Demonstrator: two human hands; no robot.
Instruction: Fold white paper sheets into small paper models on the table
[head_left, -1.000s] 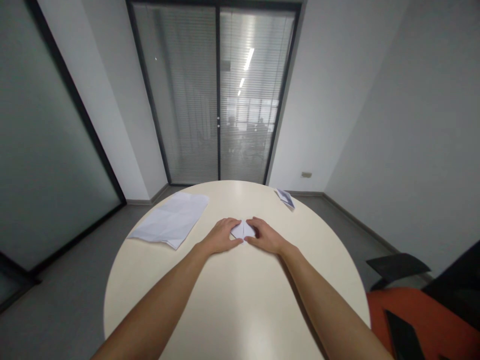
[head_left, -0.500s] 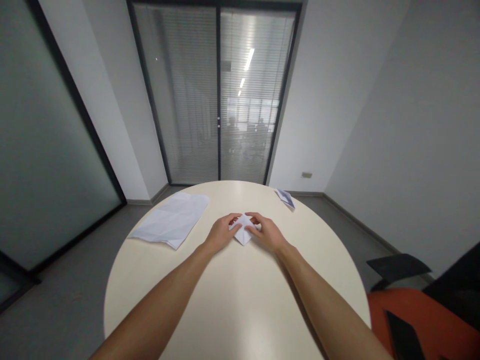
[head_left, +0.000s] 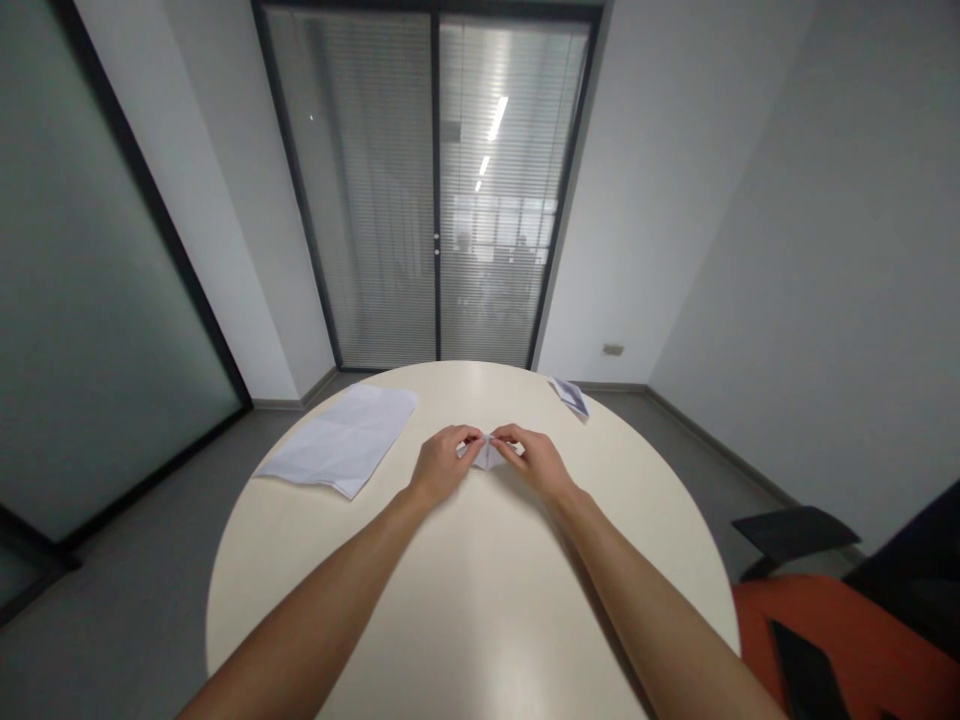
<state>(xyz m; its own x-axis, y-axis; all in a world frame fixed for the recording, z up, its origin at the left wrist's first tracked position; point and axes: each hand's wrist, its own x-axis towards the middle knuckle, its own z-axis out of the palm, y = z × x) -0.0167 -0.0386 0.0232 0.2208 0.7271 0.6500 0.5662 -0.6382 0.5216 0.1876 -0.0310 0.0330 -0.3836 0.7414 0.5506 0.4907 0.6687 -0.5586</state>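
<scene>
Between my two hands is a small folded white paper, held over the middle of the table toward its far side. My left hand pinches its left part between thumb and fingers. On the other side, my right hand grips the right part in the same way. The thumbs come close together near the upper middle of the paper. A creased lower part shows below the fingertips, while the fingers cover much of the rest.
A round cream table lies under my arms. Large creased white sheets rest at its left. Near the far right edge lies a folded paper with purplish shading. An orange-seated chair stands at the right, beyond the table edge.
The folded paper has tilted, from a flat diamond facing me to a shorter, foreshortened shape. Both hands now pinch nearer its upper middle. The other papers have not moved.
</scene>
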